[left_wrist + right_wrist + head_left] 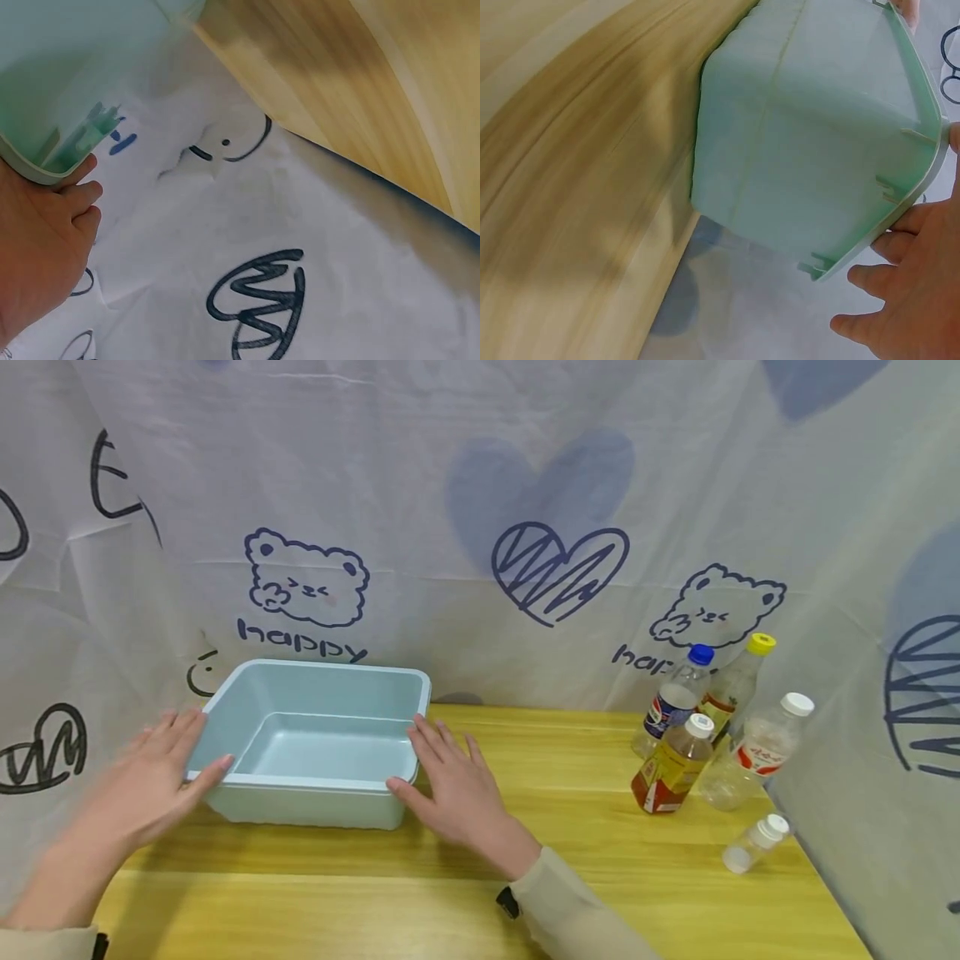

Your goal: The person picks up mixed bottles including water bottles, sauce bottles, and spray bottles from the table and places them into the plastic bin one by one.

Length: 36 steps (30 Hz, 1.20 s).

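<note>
A light blue plastic tub (pixel 315 806) stands on the wooden table toward the back left, its inside bare. My left hand (pixel 153 768) lies along the tub's left side, fingers extended and thumb on the front left corner of the rim. In the left wrist view, that hand's fingers (pixel 86 196) show right at the rim. On the opposite side my right hand (pixel 457 781) touches the right rim, with straight, spread fingers and the thumb near the front corner. The right wrist view shows the outer wall of the tub (pixel 802 142) beside the fingertips (pixel 874 277).
At the right stand a blue-capped bottle (pixel 667 706), a yellow-capped bottle (pixel 735 681), a bottle of reddish-brown drink (pixel 671 768) and a clear white-capped bottle (pixel 757 756). A small bottle (pixel 753 845) is nearer the table's right edge. Printed cloth (pixel 420 527) hangs behind the table (pixel 555 760).
</note>
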Motion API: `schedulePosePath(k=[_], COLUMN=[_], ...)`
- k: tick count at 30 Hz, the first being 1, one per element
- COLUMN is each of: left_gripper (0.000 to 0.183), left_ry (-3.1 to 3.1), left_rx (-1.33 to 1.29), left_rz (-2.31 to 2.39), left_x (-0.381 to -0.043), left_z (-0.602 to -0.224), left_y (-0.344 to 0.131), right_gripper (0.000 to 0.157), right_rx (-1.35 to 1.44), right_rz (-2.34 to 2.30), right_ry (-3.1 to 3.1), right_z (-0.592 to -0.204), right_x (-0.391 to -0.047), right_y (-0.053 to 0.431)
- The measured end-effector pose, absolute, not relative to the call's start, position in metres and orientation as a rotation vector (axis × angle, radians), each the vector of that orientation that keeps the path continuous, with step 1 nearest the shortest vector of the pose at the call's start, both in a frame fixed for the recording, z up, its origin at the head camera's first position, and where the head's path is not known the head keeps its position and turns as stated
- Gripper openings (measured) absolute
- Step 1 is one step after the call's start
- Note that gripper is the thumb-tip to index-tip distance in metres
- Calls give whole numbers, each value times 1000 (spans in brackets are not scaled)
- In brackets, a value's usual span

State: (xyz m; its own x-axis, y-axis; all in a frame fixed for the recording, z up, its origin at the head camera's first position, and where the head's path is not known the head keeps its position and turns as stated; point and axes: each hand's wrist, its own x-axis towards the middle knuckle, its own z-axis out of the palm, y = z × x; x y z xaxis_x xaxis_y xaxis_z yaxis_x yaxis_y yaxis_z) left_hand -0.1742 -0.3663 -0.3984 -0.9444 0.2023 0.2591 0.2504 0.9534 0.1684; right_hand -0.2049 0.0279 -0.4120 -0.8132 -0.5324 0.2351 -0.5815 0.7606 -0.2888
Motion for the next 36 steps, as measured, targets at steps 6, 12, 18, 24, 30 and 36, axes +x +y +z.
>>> schedulePosePath(k=[6,12,18,24,30,36], left_gripper=[83,83,84,85,84,83], left_ry=[-2856,-2854,-2883,-2873,-2863,-2838], left_rx=[-361,-367,-372,-410,-444,-489], left_rz=[-299,-336,-327,-320,-326,-318], left_x=[-172,-171,-168,-163,-158,-152], left_z=[-398,-398,-398,-397,-396,-395], left_y=[-351,-333,-315,-295,-276,-261], right_gripper=[80,79,77,73,67,62], right_rx=[892,872,830,798,762,739], right_rz=[561,603,634,689,724,750], right_ry=[-2809,-2787,-2781,-2743,-2700,-2686], right_z=[-412,-415,-417,-419,-421,-423], right_x=[-200,-197,-192,-184,-179,-175], right_y=[45,63,84,106,127,146])
